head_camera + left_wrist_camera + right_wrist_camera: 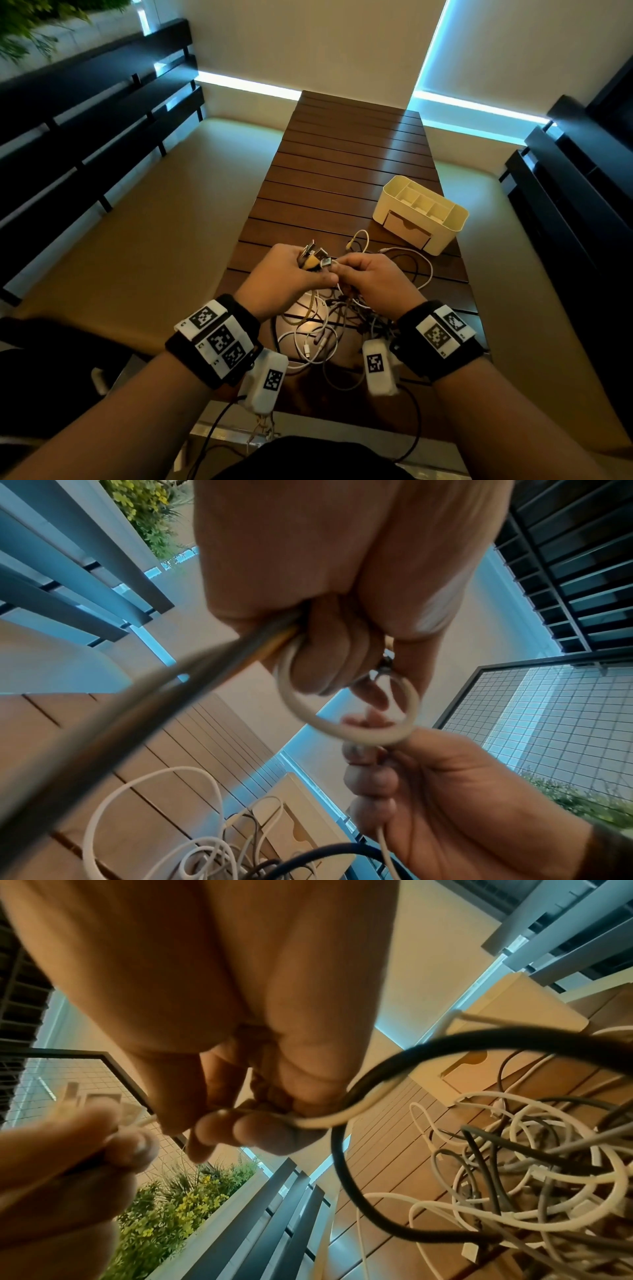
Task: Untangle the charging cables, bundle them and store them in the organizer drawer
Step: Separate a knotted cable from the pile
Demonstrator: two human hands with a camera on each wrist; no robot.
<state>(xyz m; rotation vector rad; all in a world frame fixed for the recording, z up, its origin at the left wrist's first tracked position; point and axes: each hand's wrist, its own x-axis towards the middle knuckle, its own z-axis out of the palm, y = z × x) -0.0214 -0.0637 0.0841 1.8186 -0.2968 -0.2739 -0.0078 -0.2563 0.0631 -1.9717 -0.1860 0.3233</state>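
The left hand [291, 270] clutches a bunch of USB plugs [315, 257]. The right hand [370, 277] pinches a white cable [342, 1115]. The organizer [423, 214] sits by the desk's [342, 154] right edge.

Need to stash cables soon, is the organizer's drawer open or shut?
Shut: the drawer front sits flush with the organizer body, nothing pulled out.

cable tangle [329, 325] on table [342, 164], organizer [423, 214] behind, to the right

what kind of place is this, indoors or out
Likely a sheltered balcony or patio seating nook: a slatted wooden table between cushioned benches, with plants beyond a mesh railing.
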